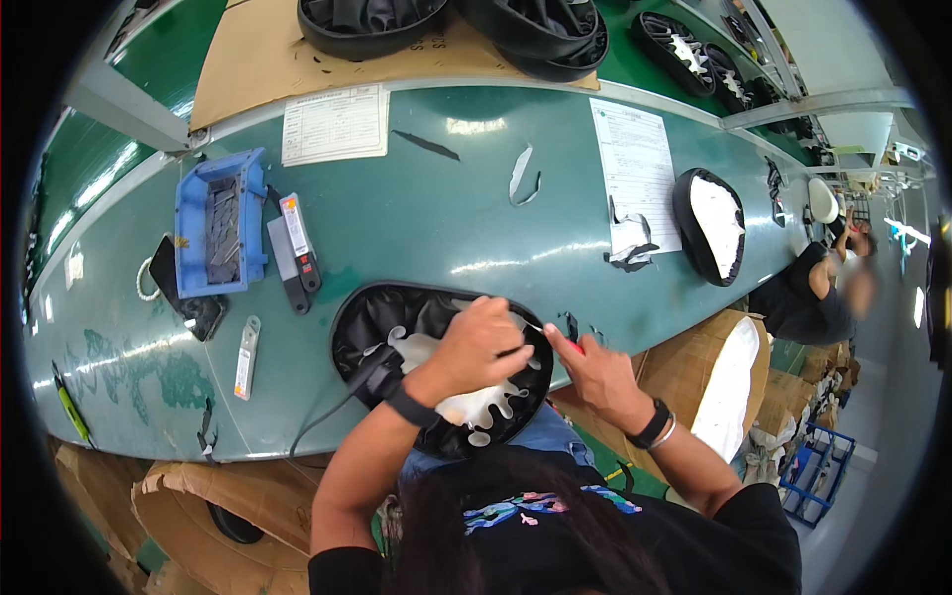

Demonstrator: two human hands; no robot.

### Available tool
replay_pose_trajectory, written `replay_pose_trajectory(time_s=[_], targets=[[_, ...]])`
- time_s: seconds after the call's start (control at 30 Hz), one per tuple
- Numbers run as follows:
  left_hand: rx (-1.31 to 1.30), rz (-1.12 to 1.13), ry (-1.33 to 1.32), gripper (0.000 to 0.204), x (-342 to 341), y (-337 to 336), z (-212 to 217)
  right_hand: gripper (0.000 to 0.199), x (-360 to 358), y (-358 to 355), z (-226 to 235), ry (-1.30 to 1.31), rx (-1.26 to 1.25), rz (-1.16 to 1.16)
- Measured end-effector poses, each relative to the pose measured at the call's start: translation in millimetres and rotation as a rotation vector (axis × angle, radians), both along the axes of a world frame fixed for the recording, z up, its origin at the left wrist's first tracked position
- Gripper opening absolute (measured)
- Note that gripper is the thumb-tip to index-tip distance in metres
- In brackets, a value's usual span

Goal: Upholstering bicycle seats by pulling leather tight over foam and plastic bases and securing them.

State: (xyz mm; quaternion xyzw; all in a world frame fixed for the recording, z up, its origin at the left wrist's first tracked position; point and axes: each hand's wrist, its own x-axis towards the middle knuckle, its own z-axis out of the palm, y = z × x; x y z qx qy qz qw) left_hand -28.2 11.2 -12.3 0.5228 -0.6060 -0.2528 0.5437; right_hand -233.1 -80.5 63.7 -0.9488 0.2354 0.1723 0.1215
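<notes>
A black oval padded piece [359,315] lies at the table's near edge, in front of my body. Its hollow holds gathered black material and a white sheet [486,405] with a wavy, lobed edge. My left hand [483,347] is closed above its far right part, fingers curled in; whatever they pinch is hidden. Just beyond its right rim, my right hand [605,382] grips a slim tool with a red handle [579,347], mostly covered by the fingers. Its thin tip points toward my left hand. A black block with a cable [375,373] sits by my left wrist.
A blue bin [260,220] of grey strips stands left, with flat blade packs [296,253] beside it. Paper sheets [335,127] and black scraps [426,146] lie farther back. Another black-and-white oval piece [684,226] is at right. Cardboard boxes [238,511] flank me; a person [808,297] sits far right.
</notes>
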Motion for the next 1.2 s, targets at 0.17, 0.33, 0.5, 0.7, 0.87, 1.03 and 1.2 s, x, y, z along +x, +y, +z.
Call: replay_pose_trajectory(time_s=[0.17,0.33,0.5,0.7,0.87,1.03,1.2], targets=[[-0.088,0.038,0.501,0.027,39,0,14,0.062,-25,49,-9,-0.035,0.027,-0.234],[0.214,0.208,0.131,0.007,38,-8,33,0.064,5,16,-11,-0.103,-0.018,-0.176],[0.305,0.274,-0.655,0.013,32,-38,24,0.054,53,-35,4,-0.032,0.074,-0.082],[0.027,-0.028,0.172,0.031,52,-48,10,0.058,19,-1,-18,-0.175,0.17,-0.312],[0.005,-0.023,1.144,0.027,61,-43,17,0.061,13,27,-16,-0.242,0.131,-0.354],[0.328,0.2,-0.334,0.017,29,-46,16,0.058,37,-10,2,-0.043,0.093,-0.267],[0.253,0.087,-0.541,0.018,36,-45,3,0.06,24,-24,-6,-0.17,0.251,-0.256]])
